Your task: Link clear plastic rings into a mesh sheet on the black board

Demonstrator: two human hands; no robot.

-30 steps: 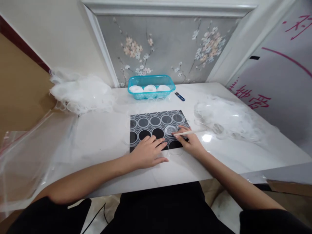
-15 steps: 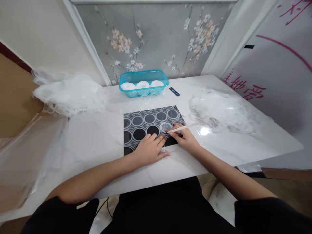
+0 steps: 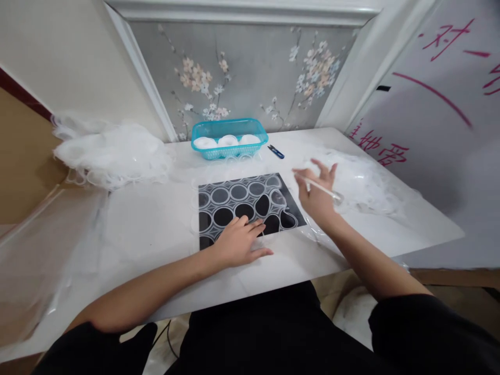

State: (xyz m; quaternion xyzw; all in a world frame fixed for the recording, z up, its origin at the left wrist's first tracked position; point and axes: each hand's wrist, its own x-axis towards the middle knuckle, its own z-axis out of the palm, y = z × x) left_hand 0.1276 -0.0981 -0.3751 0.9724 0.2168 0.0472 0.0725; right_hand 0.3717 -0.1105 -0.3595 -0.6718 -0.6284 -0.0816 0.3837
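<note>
A translucent film sheet [image 3: 228,180] with rows of round openings lies over a black board [image 3: 295,211]. Its right part is wavy and pulled out of line. My left hand [image 3: 239,242] rests on the near edge of the sheet, palm down with fingers spread. My right hand [image 3: 316,192] is raised to the right of the board, somewhat blurred. A thin white stick-like tool [image 3: 318,186] lies across it, gripped by the fingers. Whether a disc is also in those fingers I cannot make out.
A blue basket [image 3: 229,152] holding three white round stacks stands at the back. Beside it lie small thread snips [image 3: 276,151]. Heaps of translucent film scraps sit at left [image 3: 113,153] and right [image 3: 361,179]. Clear plastic sheets [image 3: 42,260] lie at the left edge.
My right hand has lifted off the sheet and moved up and right with the white tool. The sheet's right side has become warped, and the pale disc there is gone. My left hand stays put.
</note>
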